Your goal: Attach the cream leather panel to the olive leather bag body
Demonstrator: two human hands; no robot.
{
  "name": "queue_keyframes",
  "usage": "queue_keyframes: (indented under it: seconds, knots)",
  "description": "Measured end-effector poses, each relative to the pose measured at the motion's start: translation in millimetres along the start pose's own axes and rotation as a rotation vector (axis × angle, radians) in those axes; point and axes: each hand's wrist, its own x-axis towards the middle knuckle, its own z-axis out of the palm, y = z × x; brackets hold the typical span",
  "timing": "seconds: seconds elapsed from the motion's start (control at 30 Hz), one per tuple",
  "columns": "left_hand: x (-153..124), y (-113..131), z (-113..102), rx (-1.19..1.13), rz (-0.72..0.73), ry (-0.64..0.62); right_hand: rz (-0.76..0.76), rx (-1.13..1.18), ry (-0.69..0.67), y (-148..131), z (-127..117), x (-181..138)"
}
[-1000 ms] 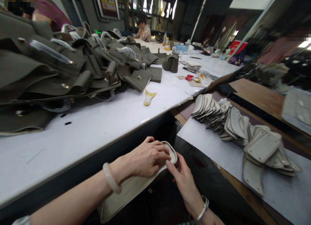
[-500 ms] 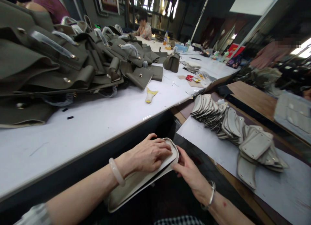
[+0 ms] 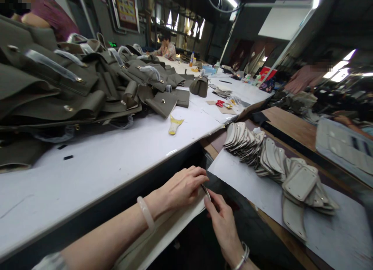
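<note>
Pale leather panel [image 3: 177, 219], one piece, held edge-on just below the bench [image 3: 116, 161] rim: left hand [image 3: 182, 186] pinches its upper edge from above, right hand [image 3: 223, 219] pinches beside it from below. Grips probably work best close together, keeping the edge taut and aligned. Counted: two bracelets; one fanned pile of similar pieces [image 3: 274, 161], too many to count; one heap of olive bag parts [image 3: 87, 83].

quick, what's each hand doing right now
Left hand: closed, fingers pressing down on the long pale grey leather panel and pinching its rounded end.
Right hand: fingers curled, fingertips gripping the same panel's end from the other side.
</note>
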Motion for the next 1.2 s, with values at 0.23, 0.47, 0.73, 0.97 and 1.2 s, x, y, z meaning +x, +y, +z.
queue_keyframes:
  seconds: [0.23, 0.47, 0.73, 0.97, 1.2]
  knots:
    - [18.3, -26.8, 3.2, -0.164, -0.09, -0.161, -0.035, -0.019, 0.001, -3.4, 1.8, 12.8]
    - [24.3, -30.4, 3.1, -0.305, -0.257, -0.191, -0.032, 0.043, 0.018, -3.1, 2.7, 16.7]
    - [26.9, -35.3, 3.4, -0.466, -0.431, -0.274, 0.144, 0.134, -0.115, 3.7, -3.7, 18.1]
    - [25.6, -32.2, 15.8, -0.461, -0.503, -0.239, -0.119, -0.167, -0.063, 2.3, -8.5, 20.7]
    - [22.5, -31.5, 18.3, -0.476, -0.492, -0.202, -0.397, -0.255, -0.036, 2.4, -12.4, 28.7]
